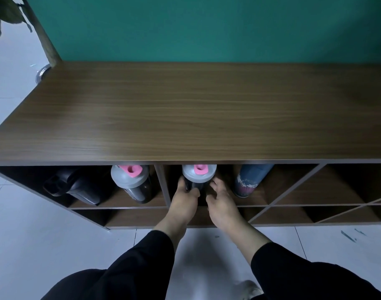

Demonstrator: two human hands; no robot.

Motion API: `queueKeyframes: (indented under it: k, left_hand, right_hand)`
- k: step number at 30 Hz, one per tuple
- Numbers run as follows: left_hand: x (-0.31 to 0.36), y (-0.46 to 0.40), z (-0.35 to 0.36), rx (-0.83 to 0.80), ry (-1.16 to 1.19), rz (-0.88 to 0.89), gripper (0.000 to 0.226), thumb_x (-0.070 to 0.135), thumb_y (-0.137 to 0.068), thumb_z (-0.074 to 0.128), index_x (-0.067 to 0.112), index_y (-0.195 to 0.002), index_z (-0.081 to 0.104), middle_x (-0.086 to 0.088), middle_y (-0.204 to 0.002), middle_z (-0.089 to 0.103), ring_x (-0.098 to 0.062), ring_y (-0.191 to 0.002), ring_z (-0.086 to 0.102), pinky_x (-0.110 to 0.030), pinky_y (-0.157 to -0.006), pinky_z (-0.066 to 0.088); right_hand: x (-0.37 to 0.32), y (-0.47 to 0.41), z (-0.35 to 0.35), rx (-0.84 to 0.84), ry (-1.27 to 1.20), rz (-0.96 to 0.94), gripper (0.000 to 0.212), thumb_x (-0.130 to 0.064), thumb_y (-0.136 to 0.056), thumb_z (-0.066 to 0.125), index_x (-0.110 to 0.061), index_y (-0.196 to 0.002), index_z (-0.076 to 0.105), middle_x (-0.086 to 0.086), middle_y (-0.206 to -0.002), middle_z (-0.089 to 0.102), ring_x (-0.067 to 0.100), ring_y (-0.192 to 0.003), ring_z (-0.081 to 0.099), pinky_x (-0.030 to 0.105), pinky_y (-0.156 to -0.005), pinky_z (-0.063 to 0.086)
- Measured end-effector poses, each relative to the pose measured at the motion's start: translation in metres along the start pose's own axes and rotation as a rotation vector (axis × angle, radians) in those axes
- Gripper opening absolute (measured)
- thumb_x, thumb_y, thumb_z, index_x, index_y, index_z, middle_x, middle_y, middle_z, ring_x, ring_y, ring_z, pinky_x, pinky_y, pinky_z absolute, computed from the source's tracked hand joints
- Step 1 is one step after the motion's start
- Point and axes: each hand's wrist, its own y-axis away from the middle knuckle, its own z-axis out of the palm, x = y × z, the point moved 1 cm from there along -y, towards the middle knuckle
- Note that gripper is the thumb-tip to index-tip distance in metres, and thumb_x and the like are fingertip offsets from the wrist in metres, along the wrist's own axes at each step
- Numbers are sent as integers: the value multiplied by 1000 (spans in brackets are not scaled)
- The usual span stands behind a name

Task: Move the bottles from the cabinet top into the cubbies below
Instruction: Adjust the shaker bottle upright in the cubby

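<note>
A dark shaker bottle with a grey lid and pink cap (pixel 198 173) stands in the middle upper cubby. My left hand (pixel 184 199) grips its body from the left. My right hand (pixel 221 199) is at its right side with fingers spread, touching or just off it. In the left cubby stand a second grey-lidded shaker (pixel 131 180) and a black bottle (pixel 77 187) that leans over. A blue patterned bottle (pixel 250 180) stands to the right in the middle cubby. The wooden cabinet top (pixel 196 113) carries no bottles in view.
The cabinet (pixel 272 162) stands against a teal wall, with diagonal-divided cubbies at the right and a lower shelf row. A plant and its pole (pixel 44 37) stand at the far left. White tiled floor lies below, with my black sleeves in front.
</note>
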Motion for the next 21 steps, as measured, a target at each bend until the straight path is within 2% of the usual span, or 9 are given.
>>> queueKeyframes:
  k: [5, 7, 10, 12, 13, 15, 17, 18, 21]
  left_hand:
    - [4, 8, 2, 33, 33, -11, 77, 19, -83, 51, 35, -155, 31, 6, -139, 62, -20, -128, 58, -46, -113, 44]
    - [4, 12, 1, 84, 35, -45, 77, 19, -86, 50, 26, -159, 26, 3, -142, 58, -24, -131, 55, -48, -115, 42]
    - [1, 22, -2, 144, 34, -125, 52, 14, -92, 48, 9, -143, 49, -13, -121, 69, -36, -110, 67, -51, -102, 53]
    - [-3, 35, -7, 172, 73, -143, 27, 11, -92, 46, -2, -105, 66, -25, -90, 72, -42, -77, 70, -47, -72, 61]
    - [-5, 42, -11, 198, 133, -170, 23, 8, -93, 45, -2, -90, 65, -24, -73, 67, -37, -57, 64, -39, -56, 56]
    - [-10, 52, -26, 293, 250, -221, 22, 6, -92, 44, 0, -88, 65, -21, -67, 63, -28, -48, 54, -31, -51, 49]
    - [-15, 55, -46, 390, 335, -229, 19, 12, -85, 47, 5, -90, 65, -24, -83, 71, -29, -60, 59, -40, -64, 55]
    - [-18, 52, -58, 445, 361, -220, 19, 15, -81, 48, 6, -89, 63, -23, -87, 72, -30, -66, 61, -44, -69, 56]
    - [-30, 23, -100, 591, 344, -194, 46, 27, -67, 49, 8, -106, 64, -19, -103, 74, -37, -91, 71, -52, -86, 59]
  right_hand:
    - [3, 1, -3, -7, 57, 27, 63, 0, -93, 41, -18, -153, 30, 1, -149, 48, 18, -138, 46, 27, -110, 34]
    - [9, 3, -3, 23, 137, 81, 52, -7, -96, 44, -15, -148, 40, 7, -136, 59, 26, -126, 57, 35, -107, 43]
    - [13, 5, 2, -50, 308, 113, 25, -18, -95, 46, -8, -100, 68, 15, -97, 74, 33, -89, 70, 51, -82, 58]
    - [7, 15, 9, -210, 433, 126, 28, -23, -92, 47, -9, -76, 67, 8, -74, 74, 23, -64, 67, 36, -63, 60]
    - [3, 22, 15, -290, 497, 132, 30, -25, -91, 48, -12, -72, 67, 1, -68, 73, 16, -57, 64, 25, -54, 55]
    - [-8, 31, 32, -395, 571, 58, 29, -27, -85, 48, -20, -64, 68, -4, -63, 69, 12, -57, 59, 21, -53, 49]
    - [-11, 33, 56, -441, 535, -6, 25, -22, -85, 49, -24, -74, 72, 3, -75, 68, 19, -70, 56, 35, -72, 55]
    - [-14, 33, 68, -462, 522, -36, 25, -17, -91, 49, -19, -95, 73, 9, -89, 68, 19, -80, 55, 37, -82, 52]
    - [-30, 33, 101, -427, 405, -102, 34, -11, -101, 44, -10, -135, 52, 12, -128, 63, 23, -107, 59, 23, -87, 42]
